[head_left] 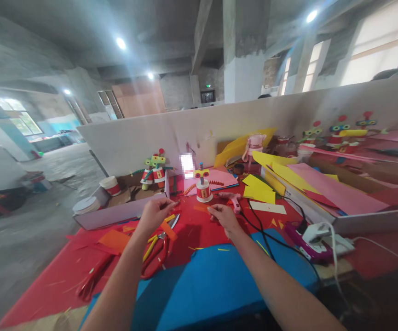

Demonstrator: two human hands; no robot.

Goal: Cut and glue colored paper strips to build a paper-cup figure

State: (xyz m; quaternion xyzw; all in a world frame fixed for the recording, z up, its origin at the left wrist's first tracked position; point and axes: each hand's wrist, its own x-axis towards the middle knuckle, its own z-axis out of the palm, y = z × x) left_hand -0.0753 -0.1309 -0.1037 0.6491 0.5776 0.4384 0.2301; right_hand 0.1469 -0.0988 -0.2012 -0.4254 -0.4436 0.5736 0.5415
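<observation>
Paper strip (201, 208), orange, is pinched in the right hand (225, 218), near the cup figure (204, 191) on the red table (187, 240). The left hand (155, 213) is curled narrow; I cannot tell whether it grips anything.

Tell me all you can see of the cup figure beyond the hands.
The cup figure stands upright on the red tabletop beyond the hands; neither seems to touch it. Its body looks like an upturned white paper cup with a red band and gold label. Yellow and red eye pieces and a blue post top it. Pleated arms, orange and red, spread sideways.
</observation>
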